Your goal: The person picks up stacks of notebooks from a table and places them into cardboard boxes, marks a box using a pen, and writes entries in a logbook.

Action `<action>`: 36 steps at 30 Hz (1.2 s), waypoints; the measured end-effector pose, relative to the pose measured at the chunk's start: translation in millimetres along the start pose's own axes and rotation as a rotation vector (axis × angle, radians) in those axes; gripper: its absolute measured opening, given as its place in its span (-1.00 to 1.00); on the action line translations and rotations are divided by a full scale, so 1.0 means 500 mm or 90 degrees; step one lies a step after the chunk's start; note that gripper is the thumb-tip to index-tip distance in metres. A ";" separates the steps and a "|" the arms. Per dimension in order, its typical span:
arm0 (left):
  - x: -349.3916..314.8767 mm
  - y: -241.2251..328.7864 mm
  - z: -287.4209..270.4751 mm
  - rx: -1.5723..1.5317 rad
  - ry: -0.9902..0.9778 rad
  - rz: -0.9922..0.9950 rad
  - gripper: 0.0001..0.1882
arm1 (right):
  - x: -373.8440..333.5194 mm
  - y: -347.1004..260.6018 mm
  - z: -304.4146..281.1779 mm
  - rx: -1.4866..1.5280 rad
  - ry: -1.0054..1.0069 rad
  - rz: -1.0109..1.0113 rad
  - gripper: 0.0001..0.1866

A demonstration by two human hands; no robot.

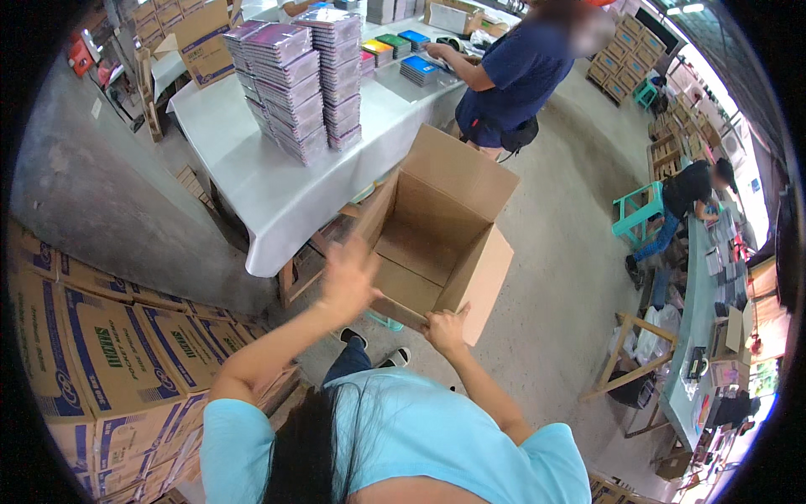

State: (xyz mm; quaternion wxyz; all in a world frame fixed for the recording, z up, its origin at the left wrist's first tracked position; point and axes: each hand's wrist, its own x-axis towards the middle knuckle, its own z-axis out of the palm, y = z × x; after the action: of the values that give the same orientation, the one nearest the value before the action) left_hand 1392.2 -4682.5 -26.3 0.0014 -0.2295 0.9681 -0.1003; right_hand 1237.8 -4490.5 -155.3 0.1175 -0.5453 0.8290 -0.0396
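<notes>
An open cardboard box point(428, 244) stands in front of me, its flaps folded outward and its bare bottom showing. My right hand point(447, 329) grips the near rim of this carton at its right corner, fingers curled over the edge. At the near left side, my left hand point(348, 281) is raised beside the box, its fingers apart and blurred by motion. Whether its thumb touches the cardboard I cannot tell.
A table point(214, 143) with a pale cover carries tall stacks of spiral-bound notebooks point(290, 92). Another person point(520, 63) in dark blue works at its far side. Printed cartons point(134, 353) are piled at my left. Farther right, a person bends over a long table point(693, 336).
</notes>
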 end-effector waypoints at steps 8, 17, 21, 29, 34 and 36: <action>0.042 -0.112 0.293 -0.627 -0.014 -0.296 -0.15 | -0.006 -0.094 -0.032 0.046 -0.088 0.036 -0.64; 0.086 -0.101 0.323 -0.539 0.034 -0.341 -0.19 | 0.234 0.167 -0.242 -0.031 0.106 0.246 -0.02; 0.089 -0.071 0.291 -0.466 0.096 -0.469 -0.20 | 0.269 0.326 -0.127 0.106 0.009 0.322 -0.67; -0.038 0.264 0.214 -0.729 -0.079 -0.115 0.11 | 0.118 0.436 -0.053 0.180 0.201 0.558 -0.74; 0.014 0.151 0.299 -0.757 -0.086 -0.042 -0.54 | 0.053 0.362 -0.066 0.202 0.201 0.558 -0.71; 0.057 0.042 0.242 -0.645 0.009 -0.029 -0.71 | 0.052 0.278 -0.082 0.250 0.187 0.527 -0.69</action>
State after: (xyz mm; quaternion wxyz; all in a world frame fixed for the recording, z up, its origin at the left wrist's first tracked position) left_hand 1363.2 -4700.2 -147.7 -0.1189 -0.2219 0.8900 0.3801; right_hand 1094.0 -4460.8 -146.5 0.1055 -0.1257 0.9611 -0.2220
